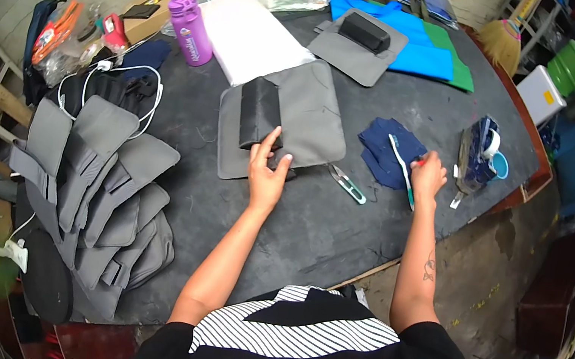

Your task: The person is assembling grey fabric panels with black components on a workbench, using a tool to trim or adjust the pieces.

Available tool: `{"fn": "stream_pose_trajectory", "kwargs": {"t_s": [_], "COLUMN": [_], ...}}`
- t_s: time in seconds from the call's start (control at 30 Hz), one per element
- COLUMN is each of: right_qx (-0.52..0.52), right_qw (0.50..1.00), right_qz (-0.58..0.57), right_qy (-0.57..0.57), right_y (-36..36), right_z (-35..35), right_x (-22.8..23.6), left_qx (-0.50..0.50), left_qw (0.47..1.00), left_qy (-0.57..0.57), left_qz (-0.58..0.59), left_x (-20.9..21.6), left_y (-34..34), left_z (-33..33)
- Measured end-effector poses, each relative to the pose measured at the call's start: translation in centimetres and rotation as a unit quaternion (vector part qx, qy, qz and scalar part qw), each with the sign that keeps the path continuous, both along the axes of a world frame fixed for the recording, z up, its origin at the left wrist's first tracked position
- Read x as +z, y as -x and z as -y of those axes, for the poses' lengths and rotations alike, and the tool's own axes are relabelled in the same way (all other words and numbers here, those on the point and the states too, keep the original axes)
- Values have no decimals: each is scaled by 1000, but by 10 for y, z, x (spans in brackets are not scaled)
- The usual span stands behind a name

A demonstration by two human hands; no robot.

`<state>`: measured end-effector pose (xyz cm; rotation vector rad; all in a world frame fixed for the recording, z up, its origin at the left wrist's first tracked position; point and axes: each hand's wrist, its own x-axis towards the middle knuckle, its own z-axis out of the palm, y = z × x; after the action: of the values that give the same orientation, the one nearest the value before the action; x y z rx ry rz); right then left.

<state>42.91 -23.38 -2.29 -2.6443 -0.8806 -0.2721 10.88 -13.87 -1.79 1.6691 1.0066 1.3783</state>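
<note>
My left hand (pixel 266 179) has its fingers spread, with the fingertips on the lower end of a black padded block (pixel 260 109). That block lies on a grey flat fabric piece (pixel 311 111) with rounded corners. Farther right, my right hand (pixel 427 180) is closed, and a small bit of red shows at its fingertips; what it grips is mostly hidden. Just left of those fingers, a white and teal toothbrush (pixel 401 159) lies partly over a folded navy cloth (pixel 378 148). A teal-handled cutting tool (pixel 348 185) rests between my hands, its tip by the grey piece.
Grey sewn pieces (pixel 105 186) are heaped at the left. Behind stand a purple bottle (pixel 191 28) and white sheets (pixel 251 35). Another grey piece (pixel 377 64) with a black block lies on blue bags (pixel 421 53). A clear case (pixel 472 154) and blue tape roll (pixel 499 165) sit near the right edge.
</note>
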Motion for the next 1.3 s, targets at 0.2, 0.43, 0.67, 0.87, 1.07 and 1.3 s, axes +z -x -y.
{"fn": "stream_pose_trajectory", "kwargs": {"t_s": [0.2,0.43,0.67,0.87,1.07,1.3], "right_qx": [303,394,348,337,330,337], "right_qw": [796,839,902,923,928,927], "right_qz": [-386,-301,-152,-115,-126,-131], "right_qy": [-354,-225,-206,-149,-122,-97], "right_y": [133,213,218,218,220,217], "right_z": [-23,-35,-47,-49,-51,-50], "right_x": [75,45,30,29,29,29], "left_qx": [37,64,85,82,55,47], "left_qw": [982,969,971,969,975,975], "left_qy": [-127,-210,-203,-211,-196,-191], "left_qz": [-131,-113,-96,-103,-88,-104], "left_x": [-16,-21,-31,-37,-41,-26], "left_y": [-6,-13,-10,-11,-8,-9], "left_z": [1,4,3,1,3,9]}}
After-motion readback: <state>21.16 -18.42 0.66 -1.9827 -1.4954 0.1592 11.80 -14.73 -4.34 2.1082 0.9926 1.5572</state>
